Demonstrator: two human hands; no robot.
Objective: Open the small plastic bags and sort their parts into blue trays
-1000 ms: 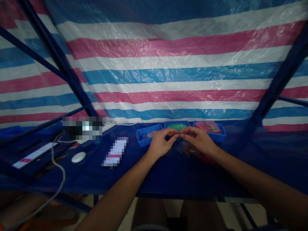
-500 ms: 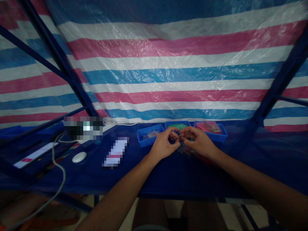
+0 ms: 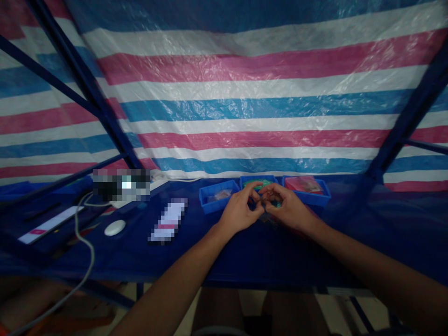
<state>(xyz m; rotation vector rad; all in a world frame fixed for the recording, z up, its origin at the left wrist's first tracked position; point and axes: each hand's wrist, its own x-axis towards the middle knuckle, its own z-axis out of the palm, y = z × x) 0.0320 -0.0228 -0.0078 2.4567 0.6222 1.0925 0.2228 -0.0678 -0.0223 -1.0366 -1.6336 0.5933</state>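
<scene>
My left hand (image 3: pixel 241 208) and my right hand (image 3: pixel 285 207) meet over the blue table, fingertips nearly touching. Both are closed in a pinch, and whatever lies between the fingertips is too small and dark to name. Just behind them stands a blue bin with green items (image 3: pixel 261 181), partly covered by my fingers. To the left is a blue bin with small clear packets (image 3: pixel 220 196); to the right, a blue bin with a reddish packet (image 3: pixel 306 186). Small dark bits (image 3: pixel 271 220) lie on the table beneath my hands.
A phone with a blurred screen (image 3: pixel 168 221) and a white round object (image 3: pixel 115 227) lie at left. Behind them are a white power strip (image 3: pixel 159 186) and a trailing white cable (image 3: pixel 91 256). Blue metal posts (image 3: pixel 402 116) frame a striped plastic sheet (image 3: pixel 252 107).
My left hand has shifted very slightly right, closer to the right hand. Both hands stay pinched together in about the same place; the bins and phone have not moved.
</scene>
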